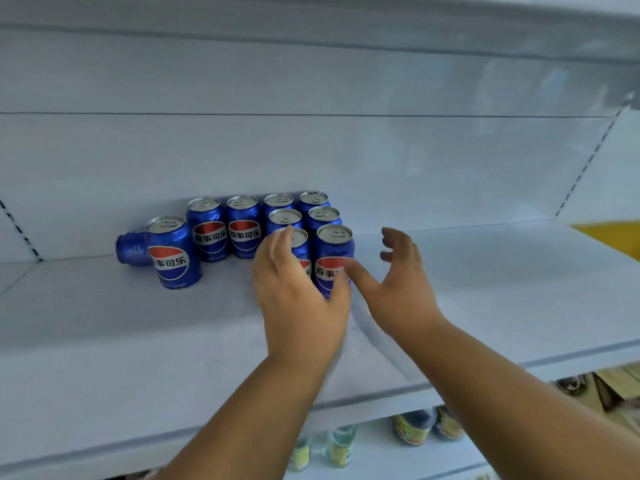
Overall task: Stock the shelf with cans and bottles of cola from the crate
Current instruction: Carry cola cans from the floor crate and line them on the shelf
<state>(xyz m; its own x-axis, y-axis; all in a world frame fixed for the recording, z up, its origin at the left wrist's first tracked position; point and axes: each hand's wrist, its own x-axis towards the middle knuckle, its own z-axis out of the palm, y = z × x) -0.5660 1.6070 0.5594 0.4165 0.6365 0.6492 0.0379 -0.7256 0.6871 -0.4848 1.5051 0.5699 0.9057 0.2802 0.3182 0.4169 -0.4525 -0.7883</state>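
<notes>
Several blue cola cans stand grouped at the back left of the white shelf (138, 341). One can (130, 251) lies on its side at the far left, behind a lone upright can (173, 252). My left hand (298, 296) lies with relaxed fingers against the left side of the front-left can (300, 247) of the block, hiding most of it. My right hand (398, 271) hovers with spread fingers beside the front-right can (334, 251); its thumb tip touches the label. No crate or bottle of cola is in view.
Bare white shelf surface stretches to the right of the cans and in front of them. Another shelf (311, 32) hangs overhead. On the lower shelf stand green-labelled bottles (343, 445) and colourful ones (412, 429). A yellow surface (609, 237) shows at the far right.
</notes>
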